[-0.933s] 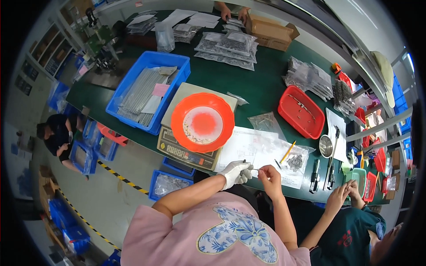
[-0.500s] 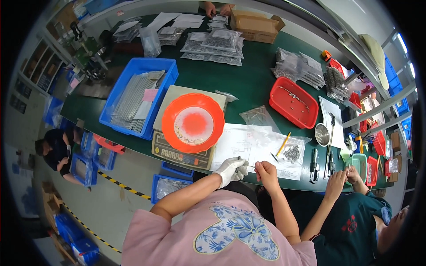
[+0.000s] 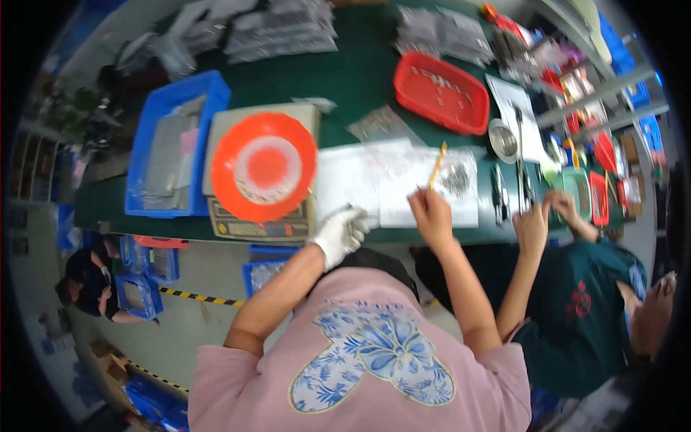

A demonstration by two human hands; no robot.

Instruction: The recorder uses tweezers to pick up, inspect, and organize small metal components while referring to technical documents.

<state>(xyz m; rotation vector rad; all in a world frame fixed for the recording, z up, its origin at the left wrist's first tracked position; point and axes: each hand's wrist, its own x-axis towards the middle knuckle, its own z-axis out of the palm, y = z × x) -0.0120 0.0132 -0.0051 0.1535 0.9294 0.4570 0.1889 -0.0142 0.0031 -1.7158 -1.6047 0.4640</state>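
My left hand [image 3: 344, 232] wears a white glove and rests with curled fingers at the table's front edge, beside a weighing scale [image 3: 259, 227]. An orange round dish [image 3: 264, 167] sits on that scale. My bare right hand [image 3: 430, 212] lies on white paper sheets [image 3: 360, 180], fingertips down. It is just below a yellow pencil [image 3: 437, 164] and left of a small pile of dark metal parts [image 3: 455, 178]. Whether either hand holds something is too blurred to tell.
A blue crate [image 3: 173, 144] of flat packs stands left of the scale. A red tray [image 3: 440, 93] and a metal bowl [image 3: 502, 140] sit further back on the right. A co-worker's hands [image 3: 533, 227] work at my right. Clear bags [image 3: 381, 126] lie behind the paper.
My two hands were close together at the table's edge. They are now further apart, with the right hand reaching onto the paper towards the pencil. The view has tilted.
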